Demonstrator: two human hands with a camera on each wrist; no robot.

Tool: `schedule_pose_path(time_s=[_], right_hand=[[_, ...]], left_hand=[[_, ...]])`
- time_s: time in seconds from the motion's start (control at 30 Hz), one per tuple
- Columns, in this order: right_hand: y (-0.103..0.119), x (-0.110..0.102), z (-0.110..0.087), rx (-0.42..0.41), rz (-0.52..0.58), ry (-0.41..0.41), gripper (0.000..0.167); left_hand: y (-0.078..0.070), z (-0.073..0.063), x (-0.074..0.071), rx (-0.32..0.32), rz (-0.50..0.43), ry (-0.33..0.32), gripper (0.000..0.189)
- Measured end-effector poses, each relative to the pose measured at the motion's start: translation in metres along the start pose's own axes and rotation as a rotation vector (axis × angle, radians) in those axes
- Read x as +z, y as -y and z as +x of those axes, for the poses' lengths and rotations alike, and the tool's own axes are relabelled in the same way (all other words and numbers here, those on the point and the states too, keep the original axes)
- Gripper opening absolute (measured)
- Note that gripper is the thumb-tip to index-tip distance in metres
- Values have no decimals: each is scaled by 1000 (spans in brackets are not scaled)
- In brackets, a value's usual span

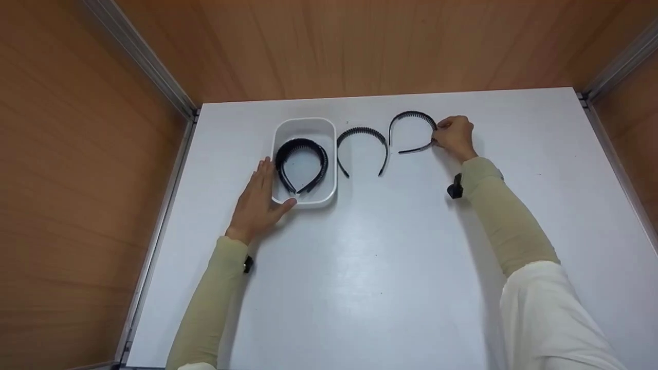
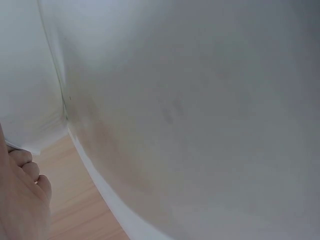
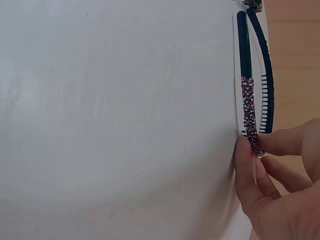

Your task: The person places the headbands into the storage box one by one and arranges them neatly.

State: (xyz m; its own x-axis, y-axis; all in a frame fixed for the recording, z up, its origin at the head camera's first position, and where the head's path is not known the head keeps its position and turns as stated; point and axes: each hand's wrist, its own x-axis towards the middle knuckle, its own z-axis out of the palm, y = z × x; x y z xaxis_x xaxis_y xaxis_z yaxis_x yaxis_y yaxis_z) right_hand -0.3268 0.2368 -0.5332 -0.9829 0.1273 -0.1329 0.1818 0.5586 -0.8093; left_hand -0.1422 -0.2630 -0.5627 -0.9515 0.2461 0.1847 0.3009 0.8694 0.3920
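Observation:
My left hand (image 1: 254,203) lies along the left side of a white plastic bin (image 1: 333,154), fingers straight and thumb at the near corner. Inside the bin are black toothed headbands (image 1: 323,160), stacked in a loop. With thumb and fingertips, my right hand (image 1: 455,136) pinches the right side of another black headband (image 1: 411,113) farther right. In the right wrist view this headband (image 3: 248,95) has pink and white speckles near the fingers. Between bin and right hand, a third toothed headband (image 1: 361,130) lies on the table with its ends toward me.
The white table (image 1: 380,257) ends at a wooden back panel (image 1: 380,46). Another wooden panel (image 1: 77,205) stands at the left, with a metal rail (image 1: 154,56) along the corner. Both forearms reach in from the near edge.

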Motion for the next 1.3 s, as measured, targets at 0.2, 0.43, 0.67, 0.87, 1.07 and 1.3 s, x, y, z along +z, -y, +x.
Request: schedule_pose_path(time_s=[0.2, 0.43, 0.67, 0.87, 1.07, 1.3], right_hand=[[1, -2, 2, 34, 14, 17, 35], [1, -5, 3, 61, 38, 19, 35], [-1, -6, 7, 86, 39, 12, 35], [-1, -8, 7, 97, 35, -1, 34], [1, -10, 5, 120, 48, 11, 35], [9, -14, 3, 142, 37, 34, 35]], left_hand=[[-1, 1, 0, -5, -3, 10, 112], [-1, 1, 0, -4, -1, 20, 111], [-1, 1, -1, -4, -7, 11, 113], [-2, 1, -1, -14, -8, 20, 112], [0, 1, 0, -11, 3, 18, 110], [1, -1, 0, 3, -1, 4, 111]])
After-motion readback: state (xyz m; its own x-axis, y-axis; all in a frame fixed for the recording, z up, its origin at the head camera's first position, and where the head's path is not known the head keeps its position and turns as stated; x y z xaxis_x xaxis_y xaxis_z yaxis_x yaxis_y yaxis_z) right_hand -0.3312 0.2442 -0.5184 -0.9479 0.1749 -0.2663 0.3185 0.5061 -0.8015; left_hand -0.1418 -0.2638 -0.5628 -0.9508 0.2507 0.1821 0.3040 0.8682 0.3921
